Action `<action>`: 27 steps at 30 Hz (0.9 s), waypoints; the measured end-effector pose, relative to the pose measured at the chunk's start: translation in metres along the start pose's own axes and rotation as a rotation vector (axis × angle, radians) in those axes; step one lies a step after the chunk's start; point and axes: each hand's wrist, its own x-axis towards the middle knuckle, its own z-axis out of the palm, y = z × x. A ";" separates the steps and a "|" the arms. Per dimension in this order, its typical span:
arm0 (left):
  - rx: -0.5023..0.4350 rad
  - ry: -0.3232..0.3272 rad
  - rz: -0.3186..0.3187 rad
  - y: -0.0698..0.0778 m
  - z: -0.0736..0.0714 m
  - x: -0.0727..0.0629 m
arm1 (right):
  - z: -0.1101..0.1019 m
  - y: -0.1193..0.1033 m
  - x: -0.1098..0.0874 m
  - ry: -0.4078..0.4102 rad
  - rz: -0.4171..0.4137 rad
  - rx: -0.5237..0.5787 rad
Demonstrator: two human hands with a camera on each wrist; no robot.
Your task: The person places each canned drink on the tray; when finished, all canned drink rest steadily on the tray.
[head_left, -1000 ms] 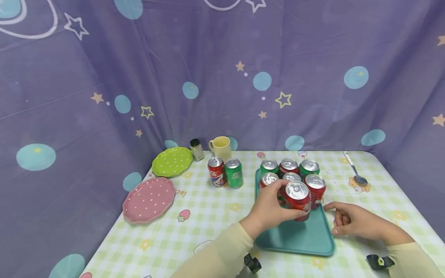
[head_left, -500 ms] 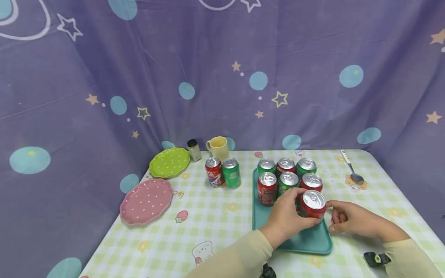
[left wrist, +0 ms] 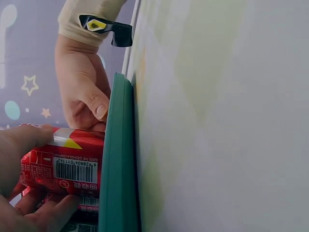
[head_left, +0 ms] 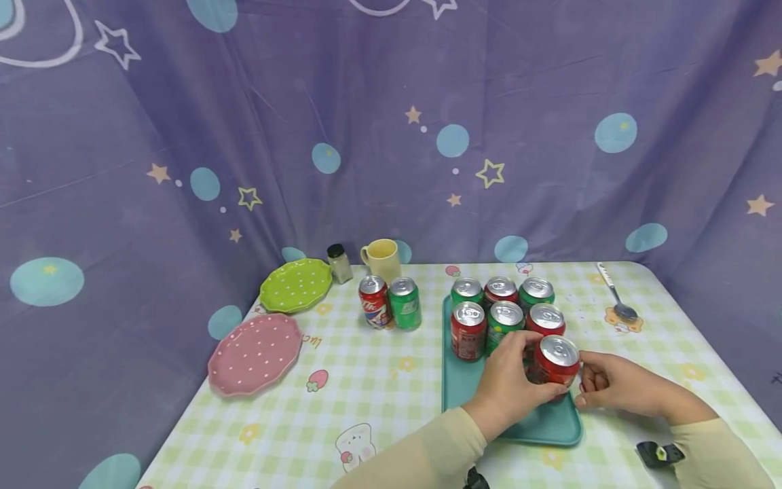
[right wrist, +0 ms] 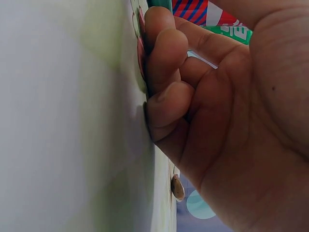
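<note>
My left hand (head_left: 504,384) grips a red Coca-Cola can (head_left: 557,370) by its sides, thumb in front and fingers behind. The can stands upright at the right side of a teal tray (head_left: 464,387); in the left wrist view its base is right at the tray's surface. Behind it on the tray, several red and green soda cans form two rows, among them a red can (head_left: 468,336) and a green can (head_left: 504,324). My right hand (head_left: 623,384) rests on the table at the tray's right edge, fingers loosely curled, index fingertip close to the gripped can.
Left of the tray stand a red Pepsi-style can (head_left: 375,305) and a green can (head_left: 406,305). Behind them are a yellow mug (head_left: 383,259) and a black-lidded jar (head_left: 339,265). A green plate (head_left: 296,285) and a pink plate (head_left: 255,356) lie left; a spoon (head_left: 620,299) lies right.
My left hand has carried the red can rightward and toward me to the tray's right side. The right hand has stayed nearly still beside the tray.
</note>
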 end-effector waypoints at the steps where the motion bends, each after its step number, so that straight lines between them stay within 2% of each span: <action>1: 0.025 0.005 0.005 0.000 0.000 0.000 | 0.000 0.000 0.000 -0.002 -0.004 0.002; 5: 0.114 0.020 0.034 -0.001 0.000 0.001 | 0.000 0.000 0.001 -0.011 0.000 0.018; 15: 0.142 0.012 0.047 0.000 -0.001 0.002 | -0.002 -0.001 0.001 -0.018 0.003 0.018; 20: 0.215 0.017 0.068 0.002 -0.005 0.000 | -0.001 -0.003 0.001 -0.013 -0.001 0.029; 24: 0.247 0.030 0.116 0.007 -0.024 0.001 | 0.001 -0.004 0.000 -0.015 0.014 0.044; 27: 0.158 0.036 0.152 0.009 -0.053 0.006 | 0.001 -0.006 0.000 -0.012 0.013 0.036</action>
